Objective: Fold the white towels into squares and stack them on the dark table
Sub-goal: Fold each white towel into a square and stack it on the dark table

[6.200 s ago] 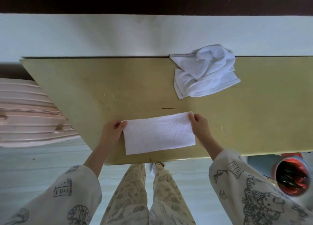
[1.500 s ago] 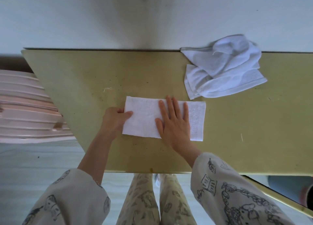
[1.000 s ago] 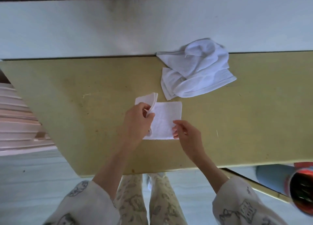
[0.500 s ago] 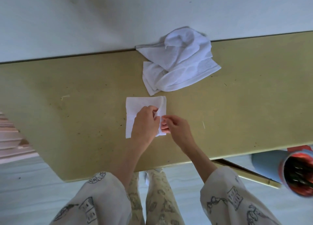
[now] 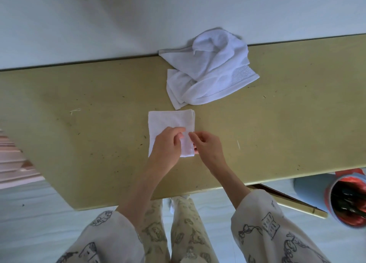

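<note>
A small white towel [image 5: 168, 121], folded to a near square, lies flat in the middle of the olive-yellow table [image 5: 79, 124]. My left hand [image 5: 168, 146] rests on its near half, fingers pinching the cloth. My right hand [image 5: 207, 147] pinches the towel's right edge, thumb and forefinger closed on it. Beyond it, a crumpled heap of white towels [image 5: 210, 68] sits against the table's far edge, just clear of the folded one.
A white wall runs behind the table. A pink ribbed case [image 5: 11, 163] stands at the left, below the table. At the lower right is a blue and red bin [image 5: 348, 203] with dark contents. My legs and patterned sleeves fill the bottom.
The long folded strip was doubled over from left to right into a square. Both hands have come together at its near right edge.
</note>
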Demonstrator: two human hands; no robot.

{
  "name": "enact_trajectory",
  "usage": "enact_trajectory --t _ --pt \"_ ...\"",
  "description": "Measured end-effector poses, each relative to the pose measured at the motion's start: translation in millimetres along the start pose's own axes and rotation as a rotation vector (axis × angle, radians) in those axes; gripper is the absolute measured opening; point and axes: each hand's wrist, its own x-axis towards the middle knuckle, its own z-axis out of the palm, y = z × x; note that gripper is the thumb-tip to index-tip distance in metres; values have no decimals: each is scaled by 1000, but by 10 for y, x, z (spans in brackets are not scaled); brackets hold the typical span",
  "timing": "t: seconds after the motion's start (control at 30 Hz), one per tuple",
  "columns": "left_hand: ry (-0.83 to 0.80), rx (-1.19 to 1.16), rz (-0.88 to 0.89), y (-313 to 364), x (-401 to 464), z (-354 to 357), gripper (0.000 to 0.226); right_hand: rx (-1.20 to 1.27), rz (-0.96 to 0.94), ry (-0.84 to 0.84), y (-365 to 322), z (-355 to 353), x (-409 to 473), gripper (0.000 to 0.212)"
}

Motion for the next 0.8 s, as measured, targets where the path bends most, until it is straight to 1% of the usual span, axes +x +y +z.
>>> enact_trajectory --t 0.1,0.17,0.23,0.27,0.37,0.47,0.53,0.6,0.67,0.7,0.73,0.77,0.8 --pt "148 186 129 -163 -132 -68 29 -33 10 12 -22 6 -2 17" --pt "208 320 222 -284 -173 -85 27 -60 16 19 -35 -3 -8 13" --pt "179 406 290 -393 -175 -79 31 -65 15 27 -36 -9 -2 11" --pt "129 433 303 -434 -169 -71 34 -64 15 28 -36 -9 3 11" --pt "28 479 310 -478 -144 -53 31 -66 16 38 -30 2 13 9" --pt "7 520 314 -462 -133 -33 38 -100 -14 76 -25 3 14 5" --pt "18 532 319 -461 -125 -30 39 -173 -54 116 -22 19 -4 5" --pt "21 534 332 -463 -130 -31 40 -308 -156 211 -1 71 -38 12" --pt "18 534 349 -458 -133 -26 42 -545 -396 351 45 131 -59 21" --pt "21 529 359 -459 -131 -29 42 -660 -535 391 80 171 -51 26" --pt "30 517 372 -466 -132 -35 42 -752 -652 389 109 208 -26 31" --pt "45 498 383 -479 -141 -46 42 -836 -731 351 133 244 9 37" --pt "65 481 389 -505 -159 -57 42 -910 -772 302 162 280 54 43"
